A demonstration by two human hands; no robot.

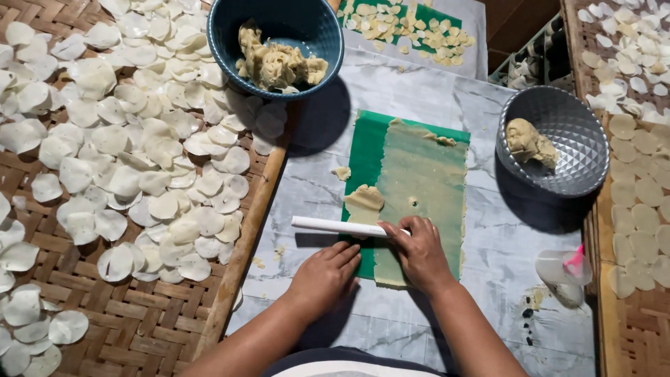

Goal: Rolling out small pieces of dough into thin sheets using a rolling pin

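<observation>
A thin sheet of beige dough (421, 187) lies spread on a green plastic sheet (368, 157) on a marbled grey surface (419, 91). Across its near end lies a white tube roller (333, 225). My right hand (419, 253) rests on the roller's right end, fingers curled over it. My left hand (325, 276) lies flat just below the roller's middle, fingertips touching it. A small lump of dough (364, 198) sits on the green sheet just above the roller.
A blue bowl (315, 28) of dough stands at the back, a silver bowl (581, 143) with a dough lump at right. Woven bamboo trays (139, 321) left and right hold several thin white discs (125, 174). A small plastic cup (558, 269) stands near right.
</observation>
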